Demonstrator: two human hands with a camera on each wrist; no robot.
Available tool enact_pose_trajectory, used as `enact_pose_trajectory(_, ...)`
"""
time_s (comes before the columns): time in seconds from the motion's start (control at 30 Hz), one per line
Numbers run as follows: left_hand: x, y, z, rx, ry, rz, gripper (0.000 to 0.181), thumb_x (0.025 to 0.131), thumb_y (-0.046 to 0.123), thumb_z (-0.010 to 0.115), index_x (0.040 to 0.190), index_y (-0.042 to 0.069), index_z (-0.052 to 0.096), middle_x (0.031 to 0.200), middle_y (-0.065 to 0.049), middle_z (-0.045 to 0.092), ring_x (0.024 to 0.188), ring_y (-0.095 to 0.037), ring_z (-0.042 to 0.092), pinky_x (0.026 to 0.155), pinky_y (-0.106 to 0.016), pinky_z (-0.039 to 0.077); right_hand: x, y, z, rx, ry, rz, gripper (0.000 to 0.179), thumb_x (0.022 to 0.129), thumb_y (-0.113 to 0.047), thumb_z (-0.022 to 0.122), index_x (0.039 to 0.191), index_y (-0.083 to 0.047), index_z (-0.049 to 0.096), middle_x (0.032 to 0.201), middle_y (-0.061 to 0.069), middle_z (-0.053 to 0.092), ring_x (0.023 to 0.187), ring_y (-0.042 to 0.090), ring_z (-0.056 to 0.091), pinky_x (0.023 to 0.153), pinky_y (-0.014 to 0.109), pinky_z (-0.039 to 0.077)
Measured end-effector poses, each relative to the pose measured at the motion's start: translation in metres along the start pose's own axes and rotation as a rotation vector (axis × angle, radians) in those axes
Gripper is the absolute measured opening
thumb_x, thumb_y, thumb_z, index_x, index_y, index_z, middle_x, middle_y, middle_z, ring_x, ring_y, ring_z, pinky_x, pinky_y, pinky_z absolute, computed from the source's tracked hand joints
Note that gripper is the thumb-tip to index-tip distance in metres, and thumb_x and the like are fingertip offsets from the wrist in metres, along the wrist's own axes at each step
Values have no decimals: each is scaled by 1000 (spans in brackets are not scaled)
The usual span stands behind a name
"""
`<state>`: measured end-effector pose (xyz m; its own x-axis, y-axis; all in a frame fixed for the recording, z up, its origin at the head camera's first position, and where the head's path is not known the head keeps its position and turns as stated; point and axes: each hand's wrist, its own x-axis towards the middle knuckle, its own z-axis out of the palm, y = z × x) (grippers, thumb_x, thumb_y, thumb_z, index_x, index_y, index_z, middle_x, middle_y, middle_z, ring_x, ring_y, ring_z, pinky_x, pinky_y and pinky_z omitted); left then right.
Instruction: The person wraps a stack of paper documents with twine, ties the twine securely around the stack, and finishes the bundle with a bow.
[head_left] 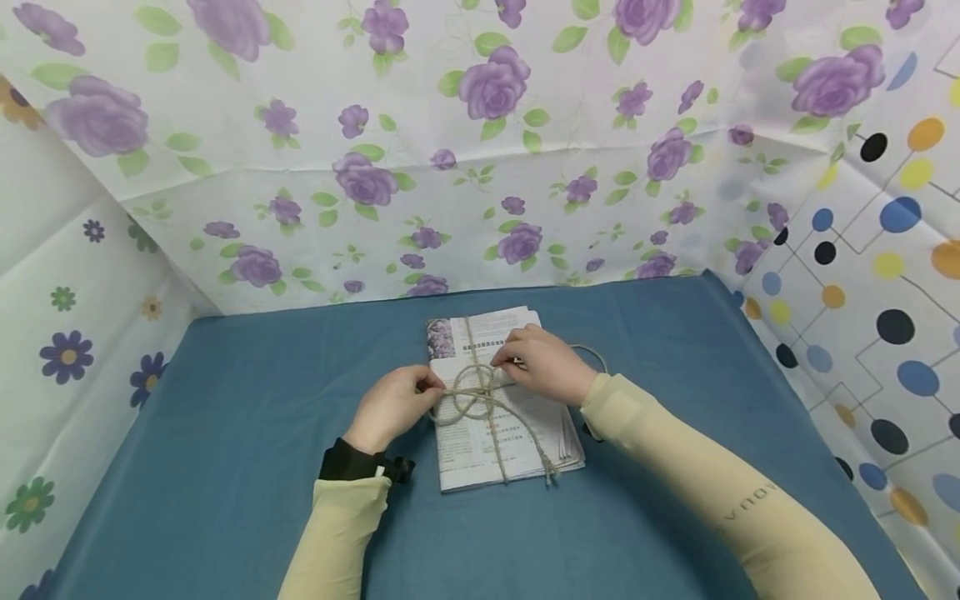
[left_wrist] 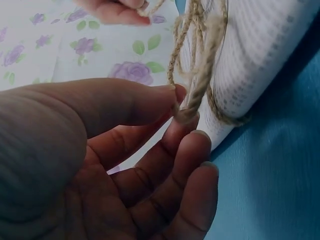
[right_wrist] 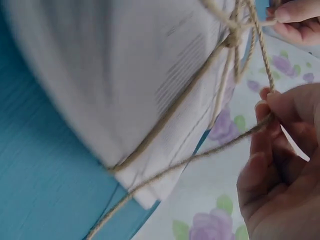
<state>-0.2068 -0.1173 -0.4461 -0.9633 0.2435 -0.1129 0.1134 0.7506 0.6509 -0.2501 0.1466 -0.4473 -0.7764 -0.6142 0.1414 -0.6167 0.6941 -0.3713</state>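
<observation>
A stack of folded newspapers lies on the blue cloth, bound crosswise with tan twine. Loops of the twine spread around a knot near the middle of the top sheet. At the stack's left edge my left hand pinches a twine loop between thumb and forefinger; the left wrist view shows that loop close up. Over the upper right part of the stack, my right hand pinches another stretch of twine, and a loose length trails away from its fingertips. One knotted twine end hangs toward the stack's lower right corner.
The blue cloth covers the work surface on every side of the stack. A flowered sheet stands behind it. Patterned sheets close off the left side and the right side.
</observation>
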Motion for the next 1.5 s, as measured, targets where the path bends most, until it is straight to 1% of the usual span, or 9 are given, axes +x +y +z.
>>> enact_pose_trajectory(0.1, 1, -2, -1, 5, -6, -4, 9, 101, 18, 67, 104, 14, 75, 94, 0, 67, 71, -18, 55, 66, -38, 45, 10, -6, 4, 53, 10, 23, 13, 102, -13, 66, 111, -14, 76, 103, -3, 69, 95, 15, 61, 82, 33, 50)
enact_pose_trajectory(0.27, 2, -5, -3, 10, -18, -14, 9, 100, 19, 68, 103, 13, 75, 95, -2, 67, 74, -19, 55, 69, -39, 46, 22, -11, 12, 203, 2, 97, 7, 100, -12, 68, 105, -15, 73, 98, -6, 68, 87, 8, 63, 78, 30, 53)
enact_pose_trajectory(0.4, 2, -6, -4, 12, -23, -23, 10, 100, 19, 68, 103, 13, 75, 95, -2, 67, 74, -20, 55, 70, -39, 46, 28, -12, 20, 233, -13, 114, 6, 99, -12, 70, 101, -16, 74, 94, -6, 66, 83, 8, 61, 76, 31, 52)
enact_pose_trajectory(0.53, 2, -6, -4, 13, -25, -25, 10, 100, 18, 67, 104, 13, 75, 96, -2, 67, 75, -20, 55, 70, -40, 46, 32, -12, 27, 249, -10, 146, 9, 97, -12, 72, 106, -11, 72, 93, -3, 65, 83, 11, 61, 76, 32, 52)
enact_pose_trajectory(0.77, 1, -6, -3, 14, -26, -22, 10, 101, 17, 66, 105, 12, 74, 97, -2, 67, 76, -20, 56, 71, -41, 47, 38, -9, 33, 201, -48, 185, 26, 97, -13, 73, 122, -8, 72, 109, 2, 68, 93, 14, 65, 81, 31, 53)
enact_pose_trajectory(0.9, 1, -7, -3, 11, -22, -17, 11, 100, 15, 65, 105, 12, 74, 95, -2, 66, 75, -20, 55, 70, -40, 46, 41, -9, 33, 188, -95, 181, 30, 97, -12, 72, 127, -8, 71, 108, 2, 69, 95, 15, 66, 80, 31, 54)
enact_pose_trajectory(1.13, 1, -6, -3, -9, -22, -14, 13, 100, 15, 64, 107, 11, 74, 95, -3, 66, 75, -20, 56, 70, -40, 46, 43, -7, 35, 147, -127, 145, 21, 100, -16, 69, 120, -12, 75, 100, -1, 64, 86, 12, 60, 77, 32, 52)
enact_pose_trajectory(1.37, 1, -7, -13, -52, 6, -46, 25, 105, 24, 59, 121, 10, 71, 107, -6, 67, 83, -22, 57, 76, -43, 47, 43, -7, 36, 148, -105, 139, 24, 101, -18, 68, 123, -12, 72, 99, -1, 62, 86, 12, 59, 76, 31, 51)
enact_pose_trajectory(1.5, 9, -9, -19, -79, -43, -17, 28, 107, 27, 56, 122, 9, 71, 104, -10, 67, 79, -23, 54, 72, -42, 43, 39, -6, 33, 166, -82, 139, 17, 101, -20, 69, 115, -14, 74, 98, -3, 62, 85, 11, 59, 76, 31, 51)
